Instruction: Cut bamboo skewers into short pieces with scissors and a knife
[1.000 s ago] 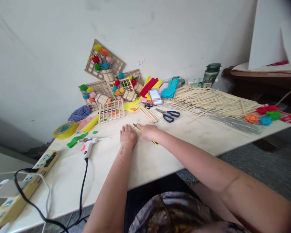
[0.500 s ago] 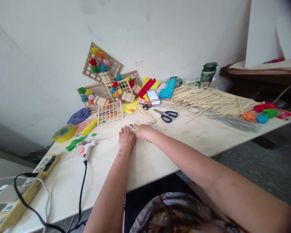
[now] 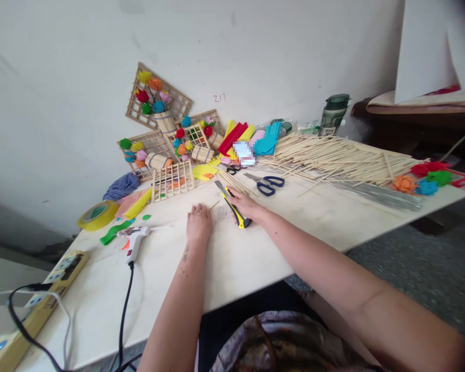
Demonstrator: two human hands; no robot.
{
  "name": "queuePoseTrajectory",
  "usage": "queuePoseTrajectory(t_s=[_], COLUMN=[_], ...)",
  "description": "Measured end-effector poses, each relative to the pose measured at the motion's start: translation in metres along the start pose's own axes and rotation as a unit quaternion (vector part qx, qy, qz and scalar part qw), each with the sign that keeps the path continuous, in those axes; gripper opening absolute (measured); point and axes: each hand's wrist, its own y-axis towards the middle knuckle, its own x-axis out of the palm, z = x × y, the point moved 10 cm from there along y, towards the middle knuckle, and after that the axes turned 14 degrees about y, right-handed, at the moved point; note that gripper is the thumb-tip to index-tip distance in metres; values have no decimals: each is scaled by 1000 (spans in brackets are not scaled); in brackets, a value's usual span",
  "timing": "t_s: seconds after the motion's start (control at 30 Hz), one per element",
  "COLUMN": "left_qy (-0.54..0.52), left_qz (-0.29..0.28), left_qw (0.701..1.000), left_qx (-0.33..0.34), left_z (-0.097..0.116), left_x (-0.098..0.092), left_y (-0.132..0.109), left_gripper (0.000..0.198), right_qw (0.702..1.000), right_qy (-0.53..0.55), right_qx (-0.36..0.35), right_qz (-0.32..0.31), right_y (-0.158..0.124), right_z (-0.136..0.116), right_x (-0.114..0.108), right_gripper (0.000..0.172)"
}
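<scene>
My left hand rests on the white table with its fingers bent down and together. A short end of a thin wooden stick pokes out from under its fingertips. My right hand is closed around a yellow and black utility knife, whose blade is out and points away to the upper left. A small gap lies between the knife and the stick. Just beyond the right hand are a loose bundle of sticks and blue-handled scissors.
Wooden lattice panels with paper flowers lean on the wall. A glue gun, yellow tape roll and power strip lie left. Many sticks, silver wires and a dark green bottle are right.
My right hand has drawn away from the left, to the right, with the utility knife. The knife now shows in full, and the stick end is exposed. My left hand stays nearly in place.
</scene>
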Motion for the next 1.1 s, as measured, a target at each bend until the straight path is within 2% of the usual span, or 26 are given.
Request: queuePoseTrajectory(t_s=[0.17,0.37,0.5,0.6,0.73,0.97,1.03,1.1], left_qy=[-40,-52,-109,-250,-403,-506,-506,-483], left_qz=[24,76,49,20,11,-20,-8,8], left_qw=[999,996,990,961,910,858,858,871], left_qx=[5,-1,-76,-118,-94,-87,-85,-92], left_z=[-2,-4,-21,-29,-23,-21,-22,-26], left_x=[-4,-19,-17,-9,-6,-2,-3,-3], left_y=[-1,-4,-3,-2,0,-2,-2,-1], left_gripper=[29,24,24,27,32,47,45,41], right_qw=[998,997,996,997,997,997,997,997], right_qy=[9,61,68,57,53,47,46,43], right_qx=[20,5,3,-1,-15,-17,-18,-16], right_qz=[54,52,52,50,47,56,54,56], right_y=[1,2,3,4,5,4,4,4], right_z=[4,3,3,3,1,-1,-1,-1], right_x=[-8,-7,-7,-6,-5,-4,-4,-4], right_gripper=[60,38,31,29,26,26,27,28])
